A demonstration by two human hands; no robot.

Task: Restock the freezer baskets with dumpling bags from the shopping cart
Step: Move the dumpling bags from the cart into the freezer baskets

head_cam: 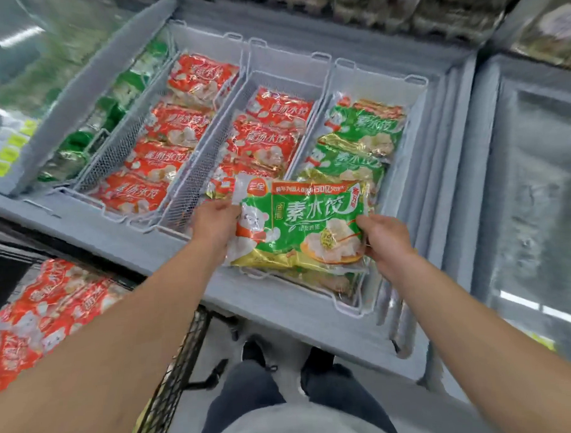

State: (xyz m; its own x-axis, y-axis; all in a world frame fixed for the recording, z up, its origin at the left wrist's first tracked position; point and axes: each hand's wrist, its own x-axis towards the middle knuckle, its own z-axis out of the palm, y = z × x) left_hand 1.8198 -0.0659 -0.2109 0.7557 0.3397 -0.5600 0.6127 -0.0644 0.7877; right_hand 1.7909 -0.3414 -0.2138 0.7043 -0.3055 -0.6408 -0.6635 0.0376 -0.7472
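I hold a green dumpling bag (297, 222) over the near end of the right freezer basket (381, 80). My left hand (215, 223) grips the bag's left edge and my right hand (383, 238) grips its right edge. The right basket holds more green bags (365, 126). The middle basket (288, 64) and the left basket (203, 37) hold red dumpling bags (268, 136). The shopping cart (179, 375) stands at the lower left with several red bags (48, 309) in it.
A raised freezer lid (89, 90) leans at the left, with green packs (112, 109) under the glass beside it. A shut glass freezer (532, 181) sits to the right. The freezer's grey front rim (281, 310) runs below the baskets. My legs and shoes (253, 350) are below.
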